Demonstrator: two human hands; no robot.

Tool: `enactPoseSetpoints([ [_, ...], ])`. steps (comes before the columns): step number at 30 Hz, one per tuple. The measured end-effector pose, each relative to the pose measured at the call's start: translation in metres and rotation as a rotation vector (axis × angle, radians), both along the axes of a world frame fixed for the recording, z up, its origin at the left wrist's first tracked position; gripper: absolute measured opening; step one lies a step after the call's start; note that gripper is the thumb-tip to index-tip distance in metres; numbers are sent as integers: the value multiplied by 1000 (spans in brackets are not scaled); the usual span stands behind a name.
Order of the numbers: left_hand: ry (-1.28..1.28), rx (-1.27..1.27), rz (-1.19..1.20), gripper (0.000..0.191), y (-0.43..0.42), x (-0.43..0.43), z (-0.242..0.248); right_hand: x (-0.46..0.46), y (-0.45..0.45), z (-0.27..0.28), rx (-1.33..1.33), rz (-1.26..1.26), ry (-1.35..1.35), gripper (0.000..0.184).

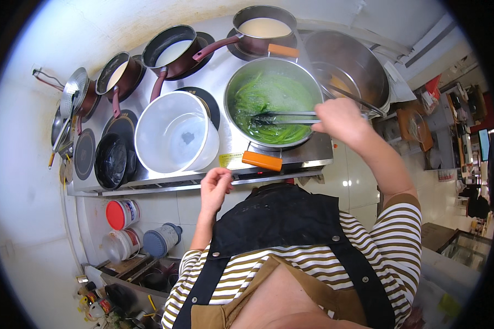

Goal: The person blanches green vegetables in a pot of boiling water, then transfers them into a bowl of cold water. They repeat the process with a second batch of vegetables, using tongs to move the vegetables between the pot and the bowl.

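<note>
My right hand [341, 119] grips a pair of metal tongs [290, 117]. Their dark tips reach into green leafy vegetables [276, 129] in bubbling liquid. A wide steel pot [320, 88] with orange handle grips holds the greens; one orange grip [262, 161] faces me. My left hand [216, 185] hangs at the stove's front edge with its fingers curled and nothing visible in them. Just beyond it stands a translucent white plastic tub [152, 144] with a little clear liquid or wet shine at the bottom.
Dark red saucepans [171, 68] with pale liquid line the back of the steel stove [226, 103]. A large steaming pot [376, 66] stands at right. A black bowl [112, 161] and a perforated ladle [75, 92] sit at left. Lidded buckets [121, 214] occupy the floor below.
</note>
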State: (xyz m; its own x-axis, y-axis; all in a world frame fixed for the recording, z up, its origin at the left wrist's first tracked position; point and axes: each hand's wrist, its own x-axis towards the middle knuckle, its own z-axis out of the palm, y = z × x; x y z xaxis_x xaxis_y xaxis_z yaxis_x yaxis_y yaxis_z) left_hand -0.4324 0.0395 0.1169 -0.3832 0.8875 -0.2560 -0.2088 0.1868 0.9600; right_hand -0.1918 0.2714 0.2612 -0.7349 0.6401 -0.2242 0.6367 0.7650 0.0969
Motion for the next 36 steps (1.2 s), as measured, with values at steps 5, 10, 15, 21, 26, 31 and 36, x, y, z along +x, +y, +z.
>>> enactPoseSetpoints([
  [5, 53, 353, 608, 11, -16, -28, 7, 31, -5, 36, -22, -76, 55, 47],
  [10, 35, 351, 825, 14, -17, -55, 19, 35, -5, 45, -43, -143, -34, 49],
  [15, -17, 437, 764, 13, -21, -58, 16, 39, -4, 51, -55, -97, -92, 51],
  [21, -88, 410, 548, 9, -32, -37, -4, 52, -6, 67, 24, -217, -119, 47],
  [26, -142, 248, 328, 10, -36, -16, -17, 62, -15, 58, 25, -183, -92, 39],
  [31, -153, 149, 168, 9, -34, -9, -22, 70, -22, 40, -11, -177, -89, 29],
  [36, -148, 124, 111, 8, -29, -11, -23, 74, -36, 21, 80, -184, -23, 29],
])
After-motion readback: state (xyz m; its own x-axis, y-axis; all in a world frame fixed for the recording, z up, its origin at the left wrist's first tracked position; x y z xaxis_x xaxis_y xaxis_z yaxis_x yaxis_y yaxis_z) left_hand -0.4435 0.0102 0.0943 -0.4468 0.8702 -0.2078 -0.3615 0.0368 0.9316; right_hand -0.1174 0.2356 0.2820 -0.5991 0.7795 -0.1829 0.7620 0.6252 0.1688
